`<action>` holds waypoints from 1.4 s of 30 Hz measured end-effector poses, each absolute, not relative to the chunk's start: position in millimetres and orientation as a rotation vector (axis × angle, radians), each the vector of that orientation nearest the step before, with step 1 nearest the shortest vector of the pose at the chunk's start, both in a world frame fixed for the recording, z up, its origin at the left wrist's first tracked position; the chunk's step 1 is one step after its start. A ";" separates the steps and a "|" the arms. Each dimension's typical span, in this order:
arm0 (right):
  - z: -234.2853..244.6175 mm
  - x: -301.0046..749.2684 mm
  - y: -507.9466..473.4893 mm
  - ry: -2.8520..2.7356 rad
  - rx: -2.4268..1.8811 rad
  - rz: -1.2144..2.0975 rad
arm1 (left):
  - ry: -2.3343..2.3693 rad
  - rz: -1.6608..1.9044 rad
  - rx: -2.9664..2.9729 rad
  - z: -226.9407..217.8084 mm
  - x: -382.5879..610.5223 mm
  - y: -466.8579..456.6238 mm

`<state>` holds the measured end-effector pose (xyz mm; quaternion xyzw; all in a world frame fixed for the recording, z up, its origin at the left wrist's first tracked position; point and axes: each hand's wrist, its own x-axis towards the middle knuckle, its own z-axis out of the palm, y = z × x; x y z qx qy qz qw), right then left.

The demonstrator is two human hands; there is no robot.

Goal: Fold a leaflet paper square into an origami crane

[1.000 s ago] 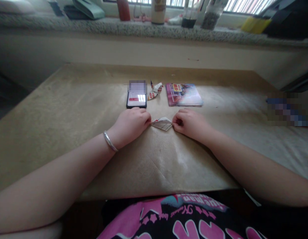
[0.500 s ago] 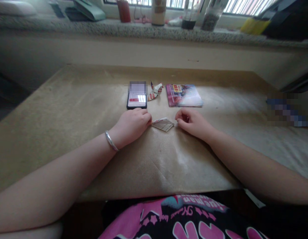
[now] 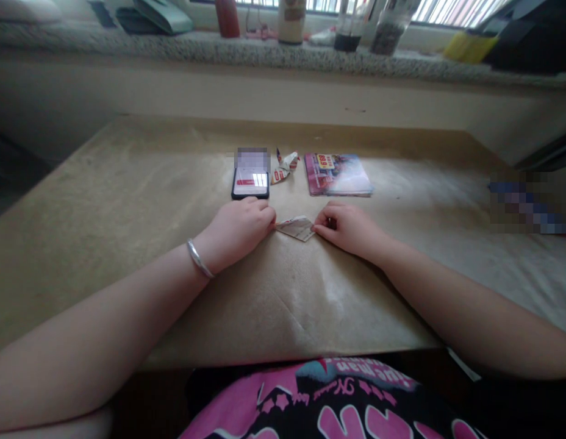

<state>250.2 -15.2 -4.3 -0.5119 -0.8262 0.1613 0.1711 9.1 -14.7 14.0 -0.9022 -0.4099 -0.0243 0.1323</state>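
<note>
Steadying folded paper point(image 3: 296, 229) on the table point(image 3: 246, 317), pinched one tip with the left hand point(image 3: 245, 228), the opposite tip with the right hand point(image 3: 349, 230); probably needed light, even tension to keep creases true.

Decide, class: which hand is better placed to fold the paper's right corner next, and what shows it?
Probably the right hand: its grip is at the right corner of the folded paper, while the left hand is at the opposite corner.
</note>
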 end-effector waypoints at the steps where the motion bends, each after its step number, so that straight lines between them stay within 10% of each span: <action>1: -4.2 250.4 -15.4 -2.356 -1.451 0.454 | -1.184 -0.058 -2.627 14.3 7.8 -14.2; 30: -6.6 243.1 -14.7 -1.830 -1.294 1.062 | -1.543 -1.073 -3.004 8.2 18.6 -13.5; 42: -13.2 241.1 -11.8 -2.109 -1.222 0.456 | -1.522 -0.792 -2.880 4.5 18.1 -7.4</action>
